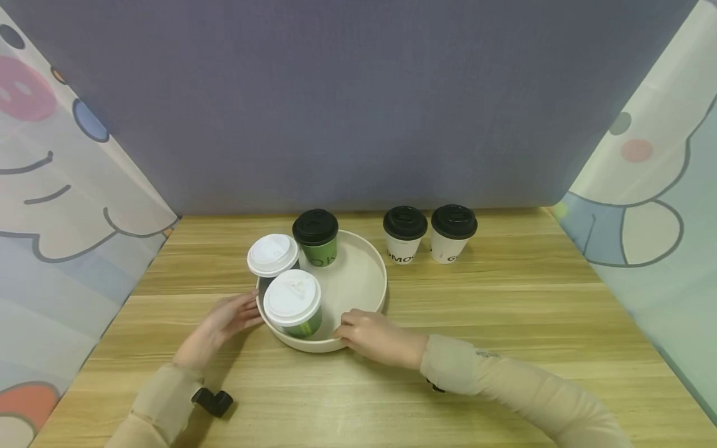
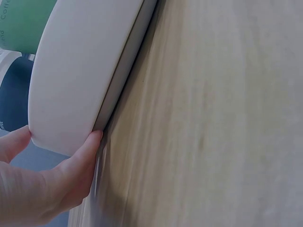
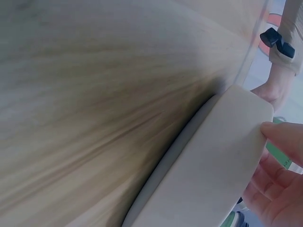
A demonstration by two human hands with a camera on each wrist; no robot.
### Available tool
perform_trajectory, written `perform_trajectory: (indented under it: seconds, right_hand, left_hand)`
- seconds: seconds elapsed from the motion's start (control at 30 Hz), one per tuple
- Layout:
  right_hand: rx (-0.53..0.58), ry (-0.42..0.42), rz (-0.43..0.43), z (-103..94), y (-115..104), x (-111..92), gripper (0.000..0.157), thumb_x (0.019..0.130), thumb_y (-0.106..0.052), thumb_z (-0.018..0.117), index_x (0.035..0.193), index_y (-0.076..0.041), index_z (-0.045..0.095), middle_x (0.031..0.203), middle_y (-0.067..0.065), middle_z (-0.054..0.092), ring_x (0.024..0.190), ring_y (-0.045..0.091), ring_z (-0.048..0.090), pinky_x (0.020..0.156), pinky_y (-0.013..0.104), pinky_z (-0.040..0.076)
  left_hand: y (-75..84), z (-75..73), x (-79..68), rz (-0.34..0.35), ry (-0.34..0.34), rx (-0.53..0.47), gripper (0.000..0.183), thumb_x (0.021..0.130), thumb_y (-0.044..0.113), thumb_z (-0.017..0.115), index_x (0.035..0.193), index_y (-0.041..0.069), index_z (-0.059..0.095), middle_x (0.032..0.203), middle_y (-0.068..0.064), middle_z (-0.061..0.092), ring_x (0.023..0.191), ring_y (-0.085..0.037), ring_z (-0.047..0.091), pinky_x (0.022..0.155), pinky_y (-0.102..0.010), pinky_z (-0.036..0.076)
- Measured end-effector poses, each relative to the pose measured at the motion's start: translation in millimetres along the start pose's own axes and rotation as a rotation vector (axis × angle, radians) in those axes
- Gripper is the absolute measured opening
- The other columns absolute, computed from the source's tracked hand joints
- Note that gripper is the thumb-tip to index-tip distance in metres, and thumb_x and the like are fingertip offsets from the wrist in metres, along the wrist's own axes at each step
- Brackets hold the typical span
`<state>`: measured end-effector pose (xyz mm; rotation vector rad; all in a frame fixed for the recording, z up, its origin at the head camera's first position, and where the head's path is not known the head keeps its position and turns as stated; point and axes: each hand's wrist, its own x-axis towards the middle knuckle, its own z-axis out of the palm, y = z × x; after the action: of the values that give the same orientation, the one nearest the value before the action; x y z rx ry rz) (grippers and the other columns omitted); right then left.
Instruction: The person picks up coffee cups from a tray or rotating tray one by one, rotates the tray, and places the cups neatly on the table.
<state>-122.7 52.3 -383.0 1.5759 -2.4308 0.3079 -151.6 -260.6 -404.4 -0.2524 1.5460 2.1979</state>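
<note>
A round cream tray (image 1: 358, 280) with a raised rim is on the wooden table, holding three lidded paper cups. A green cup with a white lid (image 1: 294, 301) stands at its near left, a dark cup with a white lid (image 1: 273, 256) behind that, and a green cup with a black lid (image 1: 317, 233) at the back. My left hand (image 1: 226, 318) grips the tray's left edge, thumb at the rim and a finger low on the outer wall (image 2: 80, 85). On the near right edge, my right hand (image 1: 375, 336) pinches the rim between thumb and fingers (image 3: 270, 177).
Two white cups with black lids, one printed cup (image 1: 403, 235) and its neighbour (image 1: 452, 233), stand upright right of the tray. Behind the table (image 1: 504, 298) rises a grey panel (image 1: 364, 112). Cartoon-printed sheets (image 1: 627, 168) flank both sides.
</note>
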Motion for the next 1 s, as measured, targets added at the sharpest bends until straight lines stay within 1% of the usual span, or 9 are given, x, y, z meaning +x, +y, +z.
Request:
perform_trajectory:
  seconds: [0.1, 0.33, 0.43, 0.53, 0.67, 0.73, 0.83, 0.93, 1.0]
  right_hand:
    - [0.013, 0.004, 0.009, -0.1, 2.9, -2.9, 0.015, 0.080, -0.013, 0.063, 0.095, -0.015, 0.067, 0.084, -0.004, 0.056, 0.078, 0.007, 0.053, 0.068, 0.007, 0.045]
    - [0.047, 0.021, 0.016, -3.0, 10.7, -10.5, 0.014, 0.079, -0.012, 0.065, 0.092, -0.014, 0.067, 0.083, -0.003, 0.056, 0.077, 0.008, 0.052, 0.069, 0.008, 0.045]
    - [0.052, 0.018, 0.027, -3.7, 14.4, -13.9, 0.013, 0.079, -0.012, 0.064, 0.092, -0.014, 0.067, 0.083, -0.003, 0.055, 0.077, 0.008, 0.052, 0.070, 0.009, 0.045]
    - [0.057, 0.015, 0.039, -4.4, 17.5, -16.8, 0.013, 0.080, -0.011, 0.064, 0.091, -0.014, 0.067, 0.083, -0.003, 0.055, 0.077, 0.008, 0.051, 0.070, 0.010, 0.045]
    - [0.068, 0.014, 0.052, -6.2, 20.9, -19.7, 0.012, 0.079, -0.011, 0.064, 0.091, -0.013, 0.067, 0.083, -0.003, 0.055, 0.077, 0.008, 0.051, 0.070, 0.010, 0.046]
    - [0.075, 0.016, 0.060, -7.7, 22.4, -21.0, 0.012, 0.080, -0.011, 0.064, 0.090, -0.013, 0.068, 0.083, -0.003, 0.055, 0.076, 0.008, 0.051, 0.069, 0.009, 0.046]
    - [0.092, 0.013, 0.074, -9.4, 24.9, -23.0, 0.012, 0.079, -0.010, 0.064, 0.090, -0.012, 0.068, 0.083, -0.002, 0.055, 0.077, 0.008, 0.051, 0.069, 0.008, 0.045]
    - [0.094, 0.027, 0.078, -10.2, 28.1, -24.4, 0.012, 0.077, -0.009, 0.066, 0.089, -0.012, 0.068, 0.084, -0.001, 0.056, 0.078, 0.009, 0.052, 0.069, 0.008, 0.046]
    - [0.091, 0.045, 0.071, -10.0, 31.0, -25.2, 0.012, 0.076, -0.009, 0.067, 0.088, -0.011, 0.068, 0.083, -0.001, 0.056, 0.078, 0.010, 0.052, 0.069, 0.008, 0.046]
  left_hand:
    - [-2.2, 1.1, -2.8, 0.011, -0.006, 0.028, 0.019, 0.094, 0.012, 0.040, 0.084, 0.010, 0.057, 0.084, -0.004, 0.062, 0.082, -0.013, 0.060, 0.079, -0.030, 0.053]
    - [-6.6, 3.7, -9.6, 0.009, -0.010, 0.022, 0.016, 0.093, 0.010, 0.044, 0.085, 0.010, 0.058, 0.087, -0.005, 0.062, 0.084, -0.015, 0.060, 0.084, -0.033, 0.051]
    - [-8.3, 4.4, -12.8, 0.008, -0.019, 0.020, 0.010, 0.091, 0.009, 0.046, 0.090, 0.007, 0.056, 0.089, -0.006, 0.062, 0.086, -0.017, 0.060, 0.088, -0.037, 0.048]
    - [-10.3, 5.1, -15.0, 0.010, -0.034, 0.025, 0.009, 0.091, 0.008, 0.047, 0.096, 0.003, 0.052, 0.091, -0.007, 0.062, 0.088, -0.018, 0.060, 0.091, -0.038, 0.046]
    - [-13.0, 6.4, -17.1, 0.014, -0.062, 0.018, 0.010, 0.092, 0.006, 0.044, 0.098, 0.000, 0.049, 0.091, -0.006, 0.062, 0.089, -0.018, 0.060, 0.091, -0.038, 0.046]
    - [-14.4, 7.3, -18.0, 0.014, -0.064, 0.009, 0.008, 0.092, 0.005, 0.044, 0.096, 0.002, 0.050, 0.091, -0.007, 0.062, 0.089, -0.018, 0.060, 0.090, -0.037, 0.047]
    - [-17.0, 8.9, -19.2, 0.012, -0.061, 0.005, 0.008, 0.091, 0.003, 0.044, 0.096, 0.002, 0.050, 0.091, -0.007, 0.063, 0.089, -0.018, 0.060, 0.089, -0.037, 0.048]
    - [-19.7, 10.6, -20.7, 0.009, -0.063, 0.014, 0.012, 0.090, 0.003, 0.046, 0.101, -0.002, 0.047, 0.092, -0.007, 0.063, 0.090, -0.018, 0.060, 0.090, -0.037, 0.047]
    - [-21.2, 11.4, -21.7, 0.014, -0.080, 0.020, 0.024, 0.090, 0.004, 0.046, 0.110, -0.008, 0.041, 0.093, -0.006, 0.062, 0.091, -0.017, 0.059, 0.091, -0.037, 0.046]
